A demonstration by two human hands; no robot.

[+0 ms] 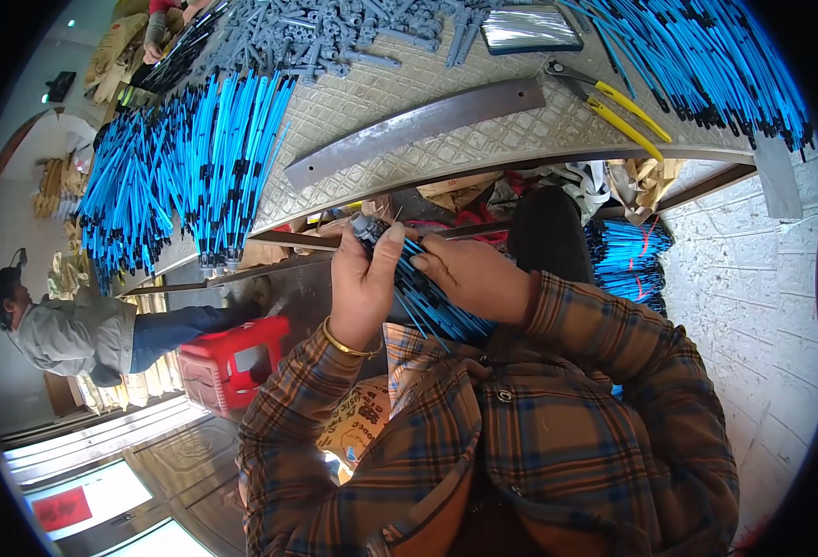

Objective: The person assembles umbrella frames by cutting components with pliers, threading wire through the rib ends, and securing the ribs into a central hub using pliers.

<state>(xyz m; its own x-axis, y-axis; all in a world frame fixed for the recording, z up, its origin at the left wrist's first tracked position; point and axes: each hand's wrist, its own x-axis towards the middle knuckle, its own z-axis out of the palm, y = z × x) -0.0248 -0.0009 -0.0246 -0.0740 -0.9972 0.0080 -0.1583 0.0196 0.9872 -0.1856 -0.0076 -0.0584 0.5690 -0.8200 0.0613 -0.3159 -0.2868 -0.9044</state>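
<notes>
Over my lap, my left hand (362,283) is closed around the upper end of a bundle of thin blue rods (441,320) with black sections. A grey plastic fitting (364,226) pokes up between its thumb and fingers. My right hand (478,277) is closed beside it, thumb and fingers pressed together against the rods; what lies between those fingertips is hidden. The rods slant down to the right, under my right hand, toward my shirt. Both hands are just below the table's near edge.
On the patterned table (353,107) lie grey plastic fittings (325,32), blue rods at left (186,176) and right (706,56), a metal bar (418,128), and yellow-handled cutters (618,107). A red stool (232,362) and a person (75,330) are at left. Another person's hand (154,51) shows top left.
</notes>
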